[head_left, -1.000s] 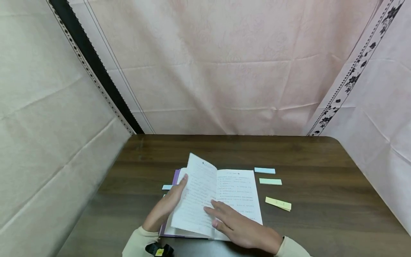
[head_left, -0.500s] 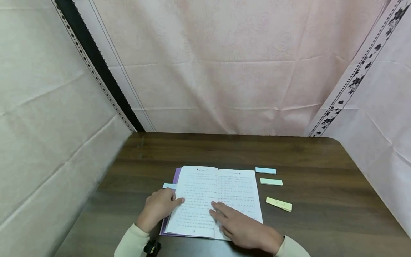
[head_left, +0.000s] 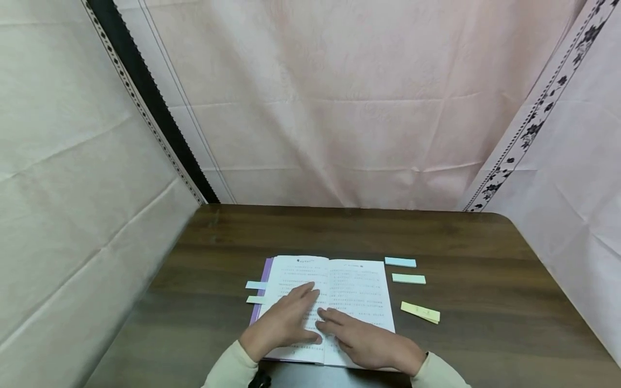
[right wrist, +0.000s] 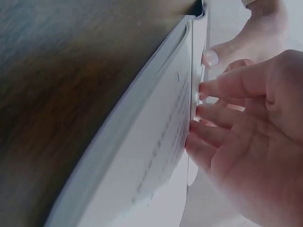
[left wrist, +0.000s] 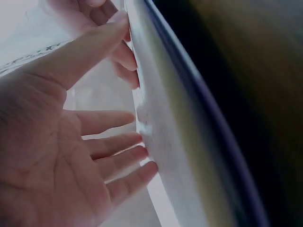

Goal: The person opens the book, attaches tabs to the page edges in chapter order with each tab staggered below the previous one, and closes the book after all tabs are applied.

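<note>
An open book [head_left: 359, 285] with white printed pages and a purple cover lies on the table. My left hand [head_left: 286, 318] rests on its left page near the fold, fingers extended and spread. In the left wrist view, the fingertips of that left hand [left wrist: 61, 151] touch the paper. My right hand [head_left: 366, 339] lies over the lower right page, its fingertips at the fold. The right wrist view shows the right hand [right wrist: 251, 127] with its fingertips on the book [right wrist: 151, 132] and the left thumb close by. Neither hand grips anything.
Blue [head_left: 255, 285] and green tabs [head_left: 255, 299] stick out from the book's left edge. To its right, a blue strip [head_left: 400, 262], a green strip [head_left: 408, 278] and a yellow strip [head_left: 420, 312] lie on the brown wooden table [head_left: 485, 291]. Pale cloth [head_left: 339, 108] hangs behind.
A page that was lifted has been laid flat to the left. My left hand has moved from the book's left edge onto the page near the fold. The right hand has barely moved.
</note>
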`<state>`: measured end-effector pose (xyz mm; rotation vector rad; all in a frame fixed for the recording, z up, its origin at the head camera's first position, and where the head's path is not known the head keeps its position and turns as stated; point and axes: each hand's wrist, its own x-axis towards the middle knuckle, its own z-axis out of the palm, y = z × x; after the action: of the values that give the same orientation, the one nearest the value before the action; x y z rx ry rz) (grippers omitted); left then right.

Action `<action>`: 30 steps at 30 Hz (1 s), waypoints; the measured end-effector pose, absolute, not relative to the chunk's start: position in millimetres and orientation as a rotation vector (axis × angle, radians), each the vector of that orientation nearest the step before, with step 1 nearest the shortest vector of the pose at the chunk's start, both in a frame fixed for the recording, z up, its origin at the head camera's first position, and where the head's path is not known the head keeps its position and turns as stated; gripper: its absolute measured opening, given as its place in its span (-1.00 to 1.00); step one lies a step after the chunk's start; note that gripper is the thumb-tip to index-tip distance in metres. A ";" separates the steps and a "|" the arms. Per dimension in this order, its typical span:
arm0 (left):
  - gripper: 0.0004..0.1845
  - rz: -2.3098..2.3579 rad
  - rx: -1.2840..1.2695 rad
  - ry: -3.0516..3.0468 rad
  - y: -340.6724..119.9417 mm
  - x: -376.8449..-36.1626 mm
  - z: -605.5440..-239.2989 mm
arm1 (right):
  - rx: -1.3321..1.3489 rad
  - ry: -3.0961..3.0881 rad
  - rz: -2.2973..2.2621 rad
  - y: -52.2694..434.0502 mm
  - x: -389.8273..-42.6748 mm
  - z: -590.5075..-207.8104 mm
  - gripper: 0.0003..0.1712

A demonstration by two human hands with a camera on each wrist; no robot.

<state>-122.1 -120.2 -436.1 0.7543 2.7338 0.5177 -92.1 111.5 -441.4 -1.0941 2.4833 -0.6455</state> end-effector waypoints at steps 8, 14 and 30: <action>0.07 0.421 0.669 2.701 -109.6 -124.2 -438.9 | -0.835 2.571 -0.858 129.5 -111.8 -442.6 -0.46; 0.10 0.386 0.625 2.709 -104.6 -125.7 -437.6 | -0.492 2.791 -0.675 161.3 -160.6 -446.3 -0.03; 0.08 0.424 0.620 2.671 -105.1 -126.5 -435.1 | -0.556 2.939 -0.427 177.7 -196.7 -441.7 -0.08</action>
<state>-126.5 -105.1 -435.1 0.6195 2.6709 0.4239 -196.7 177.7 -441.7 -0.5559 2.9386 -0.4269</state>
